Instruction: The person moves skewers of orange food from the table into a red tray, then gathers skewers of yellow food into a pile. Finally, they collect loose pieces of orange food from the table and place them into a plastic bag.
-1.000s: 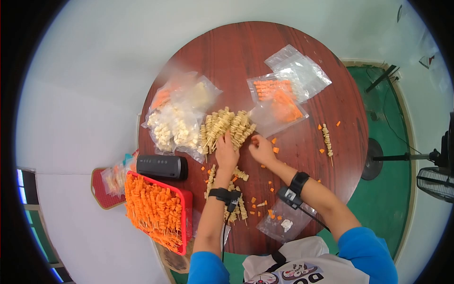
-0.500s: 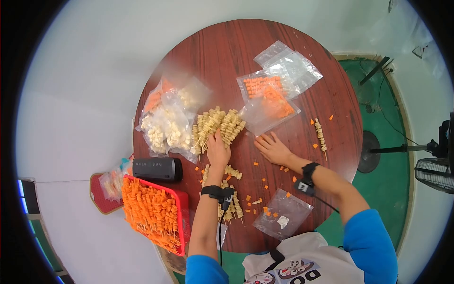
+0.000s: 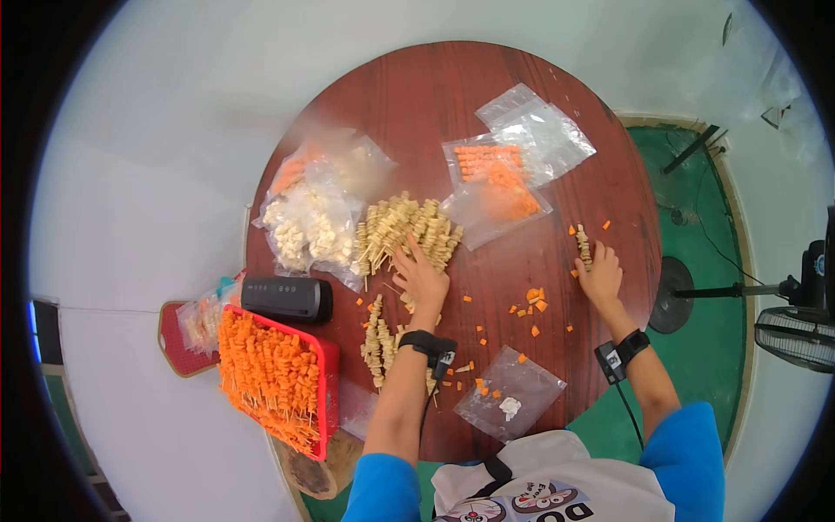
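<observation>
My left hand rests at the near edge of a pile of pale beige skewers, its fingers spread and touching them. Off to the right, my right hand is on a single beige skewer, with the thumb on one side and the fingers on the other. The hand covers that skewer's lower end. More beige skewers lie nearer to me, partly behind my left forearm. Small orange chunks are scattered between my two arms.
Clear bags of white pieces lie left of the pile; bags with orange skewers lie beyond. A black box-shaped device and a red basket of orange skewers stand at left. A flat bag lies near me.
My right hand has moved right from the table's middle to the single skewer. Orange chunks now sit closer together where it was. My left hand has shifted slightly right along the pile.
</observation>
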The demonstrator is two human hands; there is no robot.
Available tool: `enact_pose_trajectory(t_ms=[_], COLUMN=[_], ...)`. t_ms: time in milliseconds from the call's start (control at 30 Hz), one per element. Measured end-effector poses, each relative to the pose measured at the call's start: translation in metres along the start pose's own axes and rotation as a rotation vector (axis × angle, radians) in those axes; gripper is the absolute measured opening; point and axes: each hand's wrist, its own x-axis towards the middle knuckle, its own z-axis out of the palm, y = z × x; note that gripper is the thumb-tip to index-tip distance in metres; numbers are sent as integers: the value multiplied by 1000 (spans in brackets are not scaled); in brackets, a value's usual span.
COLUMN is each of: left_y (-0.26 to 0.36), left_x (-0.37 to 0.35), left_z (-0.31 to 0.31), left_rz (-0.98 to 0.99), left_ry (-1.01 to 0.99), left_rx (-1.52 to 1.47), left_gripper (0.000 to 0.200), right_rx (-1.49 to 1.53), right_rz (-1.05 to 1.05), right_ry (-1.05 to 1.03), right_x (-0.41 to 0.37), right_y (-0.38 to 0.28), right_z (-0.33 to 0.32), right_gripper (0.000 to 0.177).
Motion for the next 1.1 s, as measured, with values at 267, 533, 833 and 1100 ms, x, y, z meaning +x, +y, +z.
enact_pose_trajectory(t_ms=[267, 533, 833, 1100], left_y=[5, -59, -227, -222], left_x=[2, -24, -117, -130], left_z=[-5, -42, -8, 4], left_rz=[-61, 8, -570, -511], left_ry=[-153, 455, 296, -100], left_rx=[-111, -591, -633, -579], left_gripper=[116, 46, 34, 83], right_rx=[525, 1352, 629, 665], right_rz=[266, 395, 168, -32], right_ry=[-67, -595, -605, -980], right_x=[10, -7, 36, -95], right_y=[-13, -216, -294, -247], right_z=[1, 16, 68, 46], right_gripper=[21, 27, 32, 38])
